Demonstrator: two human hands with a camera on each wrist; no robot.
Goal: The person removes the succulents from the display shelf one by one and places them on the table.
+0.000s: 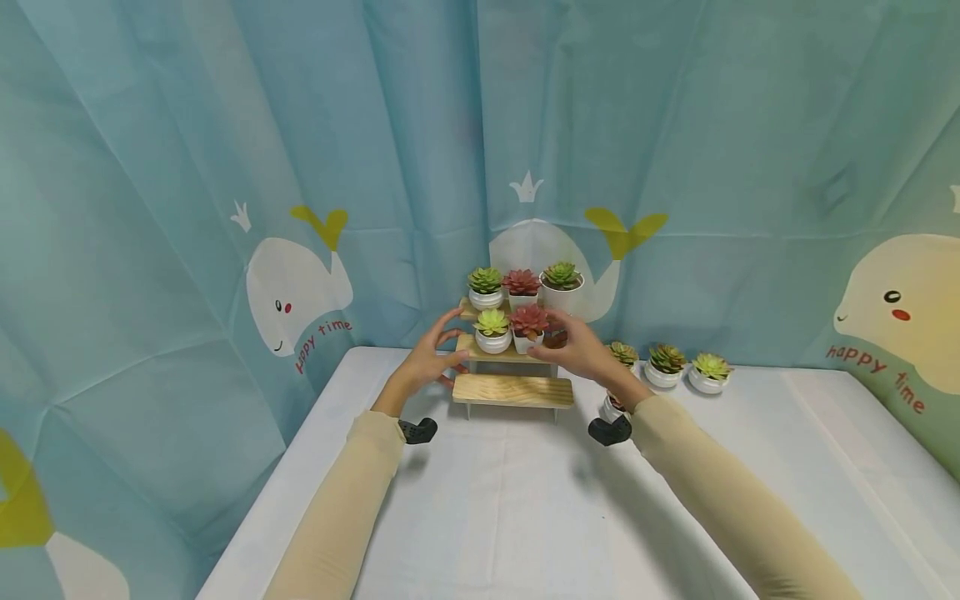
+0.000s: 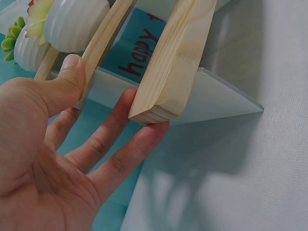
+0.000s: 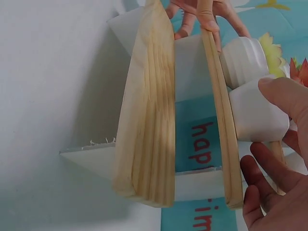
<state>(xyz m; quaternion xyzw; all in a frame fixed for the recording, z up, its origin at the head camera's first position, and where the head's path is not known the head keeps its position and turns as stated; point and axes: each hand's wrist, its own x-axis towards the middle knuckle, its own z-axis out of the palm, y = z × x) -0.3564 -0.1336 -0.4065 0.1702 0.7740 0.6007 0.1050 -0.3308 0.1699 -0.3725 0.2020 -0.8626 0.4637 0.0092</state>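
A three-tier wooden stand (image 1: pixel 513 390) with pale side supports stands at the table's back. My left hand (image 1: pixel 431 360) holds its left end; in the left wrist view the thumb lies over the middle board (image 2: pixel 103 38) while other fingertips touch the end of the bottom board (image 2: pixel 168 82). On the middle tier, my right hand (image 1: pixel 579 348) grips the white square pot (image 3: pixel 260 110) of a red succulent (image 1: pixel 529 320), thumb in front. Left of it sits a light green succulent (image 1: pixel 492 323) in a round ribbed pot.
The top tier carries a green succulent (image 1: pixel 486 283), a red one (image 1: pixel 522 283) and a green one in a larger pot (image 1: pixel 562 279). Right of the stand, several more potted succulents (image 1: pixel 664 363) stand on the white-covered table (image 1: pixel 525 517), partly behind my right forearm. A blue curtain (image 1: pixel 420 150) hangs behind.
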